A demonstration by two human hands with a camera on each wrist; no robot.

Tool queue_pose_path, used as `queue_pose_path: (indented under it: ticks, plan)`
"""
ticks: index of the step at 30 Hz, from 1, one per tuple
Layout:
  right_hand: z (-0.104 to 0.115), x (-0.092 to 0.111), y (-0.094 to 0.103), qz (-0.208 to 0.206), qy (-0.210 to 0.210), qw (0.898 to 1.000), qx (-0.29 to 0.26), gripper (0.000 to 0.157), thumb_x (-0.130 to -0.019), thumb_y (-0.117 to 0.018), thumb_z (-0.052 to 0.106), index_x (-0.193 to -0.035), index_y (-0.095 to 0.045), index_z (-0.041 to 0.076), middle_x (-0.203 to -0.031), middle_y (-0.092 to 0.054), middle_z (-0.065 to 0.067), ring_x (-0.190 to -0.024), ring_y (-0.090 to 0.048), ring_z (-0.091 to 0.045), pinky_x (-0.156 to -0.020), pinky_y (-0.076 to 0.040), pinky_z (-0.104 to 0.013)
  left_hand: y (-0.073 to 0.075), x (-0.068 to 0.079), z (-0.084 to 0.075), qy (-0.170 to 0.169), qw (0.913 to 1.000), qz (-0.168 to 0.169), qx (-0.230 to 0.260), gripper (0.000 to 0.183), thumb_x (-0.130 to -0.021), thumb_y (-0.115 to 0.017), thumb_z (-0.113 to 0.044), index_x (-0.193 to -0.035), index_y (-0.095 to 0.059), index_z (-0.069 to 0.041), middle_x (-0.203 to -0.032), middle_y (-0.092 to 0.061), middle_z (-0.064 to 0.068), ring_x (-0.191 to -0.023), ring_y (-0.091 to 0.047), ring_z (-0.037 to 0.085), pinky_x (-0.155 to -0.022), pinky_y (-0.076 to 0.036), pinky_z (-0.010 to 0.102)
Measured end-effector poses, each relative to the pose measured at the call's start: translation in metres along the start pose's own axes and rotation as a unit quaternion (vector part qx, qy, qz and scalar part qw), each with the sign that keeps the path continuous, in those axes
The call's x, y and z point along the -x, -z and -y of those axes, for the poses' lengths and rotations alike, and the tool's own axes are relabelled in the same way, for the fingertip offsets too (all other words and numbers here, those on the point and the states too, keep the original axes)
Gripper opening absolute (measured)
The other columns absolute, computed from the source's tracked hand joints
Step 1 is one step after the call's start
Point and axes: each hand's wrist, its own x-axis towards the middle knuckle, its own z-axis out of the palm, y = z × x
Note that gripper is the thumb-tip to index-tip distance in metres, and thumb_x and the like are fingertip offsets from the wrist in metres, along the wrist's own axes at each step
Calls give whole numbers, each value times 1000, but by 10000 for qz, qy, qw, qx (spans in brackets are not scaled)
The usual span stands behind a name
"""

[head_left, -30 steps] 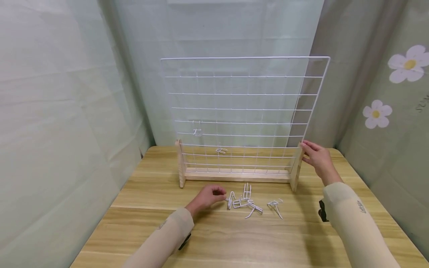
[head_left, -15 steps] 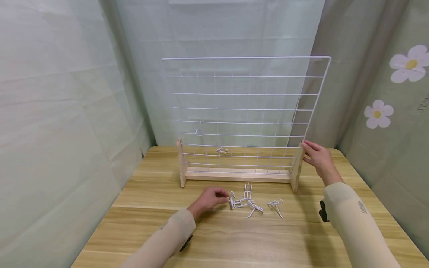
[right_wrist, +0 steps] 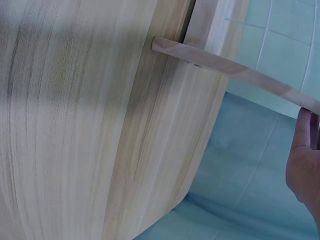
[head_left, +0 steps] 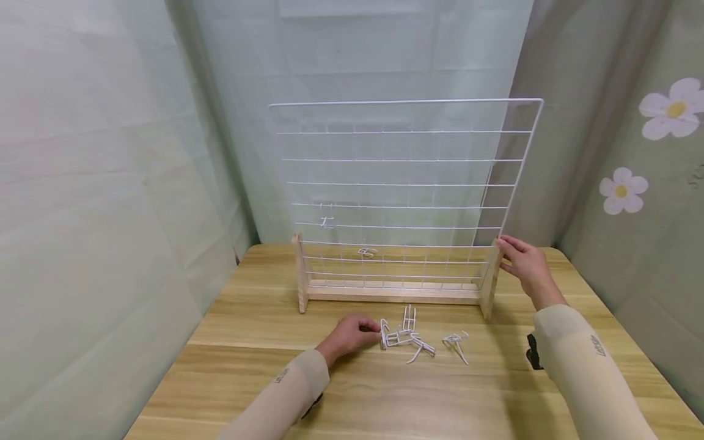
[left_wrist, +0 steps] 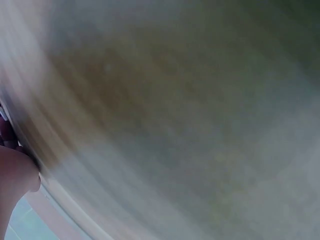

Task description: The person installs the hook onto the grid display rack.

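A white wire grid panel (head_left: 407, 160) stands upright in a wooden base (head_left: 393, 295). My right hand (head_left: 529, 269) pinches the top of the base's right wooden upright (head_left: 489, 284) between thumb and fingers; in the right wrist view, fingertips meet that upright (right_wrist: 235, 70). In front, several white wire hooks lie on the table. My left hand (head_left: 354, 335) pinches the leftmost hook (head_left: 383, 336) at its left side, while the hook rests among the others. Two small hooks hang on the grid, one upper left (head_left: 327, 221), one lower (head_left: 366, 252). The left wrist view is mostly blurred.
Next to the leftmost hook lie more hooks (head_left: 409, 318), one apart (head_left: 455, 347) to the right. The wood-grain table (head_left: 264, 379) is enclosed by pale green cloth (head_left: 137, 183), with white flowers (head_left: 621, 190) on the right side.
My left fingertips have moved slightly right onto the leftmost hook, which has turned a little more upright. My right hand stays on the upright. The head view has shifted slightly.
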Motion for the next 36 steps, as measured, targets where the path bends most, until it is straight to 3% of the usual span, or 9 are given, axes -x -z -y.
queue_pose_path:
  ticks: [7, 12, 16, 22, 29, 36]
  plan:
    - [1, 0, 0, 27, -68, 9998, 168, 70, -97, -58, 44, -150, -39, 2, -136, -49, -6, -132, -43, -28, -100, -43, -36, -2, 0, -2, -210, 9991, -102, -352, 5, -87, -76, -16, -89, -77, -11, -88, -66, -7, -85, -57, 9, -81, -46, 29]
    - [0, 2, 0, -36, -93, 9997, 223, 70, -98, -55, 45, -151, -38, 3, -143, -45, -11, -135, -40, -31, -99, -43, -36, -3, 0, -1, -410, 9967, -153, -689, 6, -87, -75, -17, -89, -77, -12, -88, -66, -7, -86, -59, 10, -89, -42, 37]
    - [1, 0, -2, -29, -35, 9998, 210, 69, -98, -56, 44, -150, -39, 2, -142, -46, -11, -133, -42, -29, -98, -44, -33, -3, -1, -3, -384, 9949, -167, -914, 6, -88, -75, -19, -89, -78, -13, -88, -65, -8, -89, -60, 14, -92, -35, 45]
    - [2, 0, -2, -79, -41, 9998, 191, 68, -98, -57, 42, -149, -40, 1, -132, -51, -4, -128, -46, -25, -96, -45, -33, -3, -2, -4, -456, 9936, -142, -1027, 7, -88, -75, -21, -89, -78, -14, -87, -64, -9, -89, -59, 15, -87, -32, 42]
    - [0, 0, -2, -26, -34, 9999, 135, 68, -98, -59, 41, -149, -40, 0, -123, -55, 3, -124, -49, -21, -93, -47, -29, -5, -2, 0, -453, 9942, -138, -962, 7, -88, -75, -21, -85, -77, -15, -85, -62, -10, -85, -57, 10, -86, -34, 39]
    - [0, 0, -1, -14, 31, 10000, 80, 69, -97, -60, 41, -148, -41, -1, -118, -56, 6, -120, -50, -18, -90, -49, -26, -3, -3, -1, -285, 9985, -296, -365, 8, -87, -76, -15, -83, -75, -8, -85, -67, -4, -82, -57, 10, -78, -47, 30]
